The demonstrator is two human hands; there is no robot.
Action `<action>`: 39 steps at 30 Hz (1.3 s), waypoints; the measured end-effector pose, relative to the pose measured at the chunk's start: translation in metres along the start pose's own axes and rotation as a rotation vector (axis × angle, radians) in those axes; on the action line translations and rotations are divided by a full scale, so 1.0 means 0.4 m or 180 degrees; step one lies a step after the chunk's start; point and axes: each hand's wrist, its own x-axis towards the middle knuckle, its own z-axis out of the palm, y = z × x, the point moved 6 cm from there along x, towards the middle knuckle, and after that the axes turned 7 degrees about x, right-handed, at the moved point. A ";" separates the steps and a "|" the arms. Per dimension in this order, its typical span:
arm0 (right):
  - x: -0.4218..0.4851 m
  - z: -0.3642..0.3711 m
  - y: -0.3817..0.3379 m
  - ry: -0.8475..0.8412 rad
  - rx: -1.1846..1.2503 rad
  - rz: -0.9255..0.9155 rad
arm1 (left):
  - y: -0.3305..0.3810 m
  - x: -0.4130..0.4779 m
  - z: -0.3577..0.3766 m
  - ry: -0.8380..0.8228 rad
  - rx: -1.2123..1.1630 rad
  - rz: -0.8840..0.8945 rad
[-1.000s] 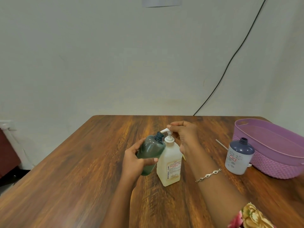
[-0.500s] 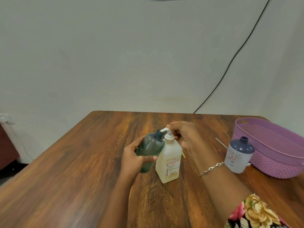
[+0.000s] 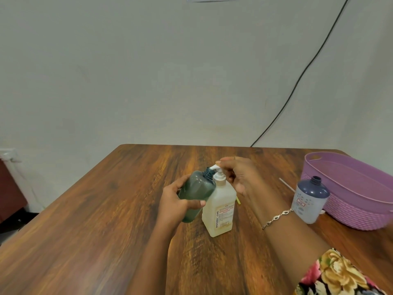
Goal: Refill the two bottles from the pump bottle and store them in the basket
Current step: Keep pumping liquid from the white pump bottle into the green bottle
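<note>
Mostly, a pale wall (image 3: 148, 71) fills the upper view, with a thin black cable (image 3: 297, 81) running diagonally down it to the far edge of a dark wooden table (image 3: 106, 209). Both hands work near the middle of that table. Well out to the right of the right hand (image 3: 242, 177), a lilac woven-look plastic basket (image 3: 350, 211) sits at the table's edge. Directly beneath the right hand stands the pump bottle (image 3: 221, 209), upright, square-shouldered and pale cream, with red lettering on its label. The right hand's fingers curl over the white pump head (image 3: 219, 176), fingertips gripping its top where the nozzle (image 3: 213, 167) points left. The left hand (image 3: 174, 205) is wrapped around a translucent dark green bottle (image 3: 197, 188), thumb across its front. It holds the bottle lifted and tilted, side resting against the pump bottle, with the uncapped threaded neck right at the nozzle tip. Whether liquid is flowing cannot be made out. To the right of the right forearm, just in front of the basket, a blue-grey bottle (image 3: 308, 201) stands upright with its neck uncapped, a small label on its front. A floral sleeve (image 3: 336, 273) covers the right upper arm, and a silver chain bracelet (image 3: 276, 217) circles the right wrist. A thin white stick (image 3: 286, 184) lies between the right hand and the blue-grey bottle.
</note>
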 end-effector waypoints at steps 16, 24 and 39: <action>0.005 0.004 -0.014 -0.0077 0.0096 -0.0116 | 0.013 0.004 0.008 -0.0050 -0.0045 0.0004; 0.001 -0.003 0.020 -0.0019 0.0184 -0.0255 | 0.003 0.008 0.005 -0.0008 0.0050 -0.0021; -0.001 0.005 0.039 -0.0236 0.0464 -0.0141 | 0.006 0.001 0.003 -0.0004 0.0006 -0.0079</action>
